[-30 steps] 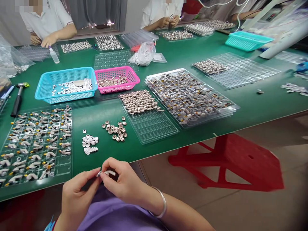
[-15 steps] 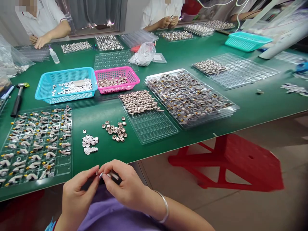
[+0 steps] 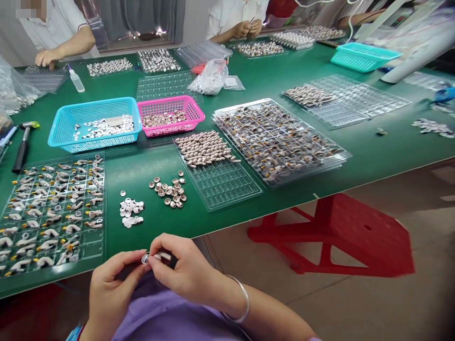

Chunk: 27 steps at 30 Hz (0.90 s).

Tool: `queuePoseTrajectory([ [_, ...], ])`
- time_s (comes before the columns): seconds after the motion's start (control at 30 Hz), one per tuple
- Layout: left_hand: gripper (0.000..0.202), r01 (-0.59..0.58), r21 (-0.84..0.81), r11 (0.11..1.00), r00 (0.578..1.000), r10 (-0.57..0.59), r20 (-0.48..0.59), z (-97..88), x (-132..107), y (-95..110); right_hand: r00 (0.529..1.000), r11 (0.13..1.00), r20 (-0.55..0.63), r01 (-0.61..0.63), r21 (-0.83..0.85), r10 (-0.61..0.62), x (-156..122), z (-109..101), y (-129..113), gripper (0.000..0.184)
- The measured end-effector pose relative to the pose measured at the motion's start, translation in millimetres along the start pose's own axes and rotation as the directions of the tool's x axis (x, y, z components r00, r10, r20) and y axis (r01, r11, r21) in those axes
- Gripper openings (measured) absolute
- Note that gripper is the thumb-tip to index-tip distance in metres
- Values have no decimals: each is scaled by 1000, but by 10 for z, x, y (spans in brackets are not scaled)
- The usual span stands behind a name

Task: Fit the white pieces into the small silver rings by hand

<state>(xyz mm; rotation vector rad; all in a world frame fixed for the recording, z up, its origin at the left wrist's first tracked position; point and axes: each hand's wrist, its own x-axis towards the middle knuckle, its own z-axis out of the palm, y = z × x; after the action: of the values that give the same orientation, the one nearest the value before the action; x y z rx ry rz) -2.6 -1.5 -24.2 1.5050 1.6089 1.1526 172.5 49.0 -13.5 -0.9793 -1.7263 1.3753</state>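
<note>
Just above my lap, at the table's near edge, both hands meet over one small part that looks like an earphone shell. Its pale stem shows between the thumb and fingers of my right hand, which are closed on it. At its other end, a shiny round piece is pinched by the thumb and forefinger of my left hand. Fingertips cover where the two meet. On the table beyond lie a heap of white discs and a cluster of beige round caps.
A tray of curved parts with yellow bits lies left, near a hammer. Behind are a blue basket, a pink basket, a half-filled tray and stacked full trays. A red stool stands right. Co-workers sit opposite.
My right fingers have shifted slightly on the part, and its round shiny end now shows more plainly at my left fingertips. Across the table, a co-worker's hand has moved left.
</note>
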Motion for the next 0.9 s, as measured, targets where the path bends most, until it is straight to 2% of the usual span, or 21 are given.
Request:
queuePoseTrajectory([
  [0.23, 12, -18, -24, 1000, 1000, 19, 17, 1, 28, 36, 999, 999, 31, -26, -22, 27, 22, 15, -2, 7],
  [0.53, 13, -83, 30, 996, 996, 83, 18, -18, 34, 18, 998, 998, 49, -48, -41, 50, 32, 12, 13, 7],
  [0.7, 14, -119, 70, 990, 993, 117, 32, -24, 11, 8, 998, 997, 57, -18, -81, 23, 41, 3, 18, 7],
  [0.9, 36, -119, 130, 984, 992, 122, -19, -16, -79, -71, 998, 996, 58, 1, -90, 4, 43, -4, 18, 8],
])
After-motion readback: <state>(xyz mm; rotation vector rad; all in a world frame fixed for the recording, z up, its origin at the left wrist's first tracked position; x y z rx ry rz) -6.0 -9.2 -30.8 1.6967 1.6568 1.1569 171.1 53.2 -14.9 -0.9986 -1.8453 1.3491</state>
